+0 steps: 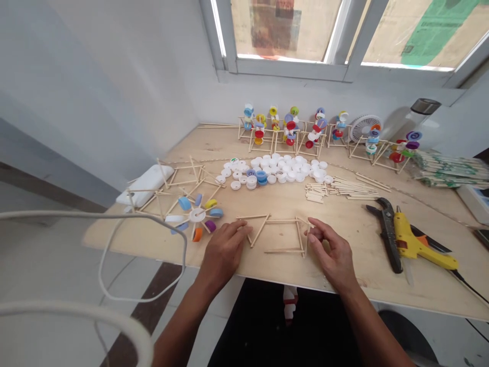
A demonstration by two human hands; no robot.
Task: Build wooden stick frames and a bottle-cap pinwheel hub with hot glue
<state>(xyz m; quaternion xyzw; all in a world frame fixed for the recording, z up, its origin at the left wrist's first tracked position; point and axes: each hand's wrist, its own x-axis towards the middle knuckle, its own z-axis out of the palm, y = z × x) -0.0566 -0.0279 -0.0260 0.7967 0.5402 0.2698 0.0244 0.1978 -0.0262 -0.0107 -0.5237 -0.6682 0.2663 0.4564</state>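
Note:
Light wooden sticks lie on the table between my hands, joined into a frame (300, 237) with an open left end. My right hand (334, 255) is at its right end, thumb and fingertips closed on a stick triangle that stands up there. At the left lies a second stick triangle (260, 232); my left hand (225, 250) has its fingertips closed on its left side, which they partly hide. Just left of that hand is a wheel (197, 215) of sticks with colourful bottle caps round a white cap hub.
White bottle caps (286, 165) and loose cut sticks (344, 188) lie behind the frame. Finished cap wheels on stands (290, 132) line the back. A yellow glue gun (416, 242) and black cutters (387, 234) are at right. A white cable (183, 255) loops at left.

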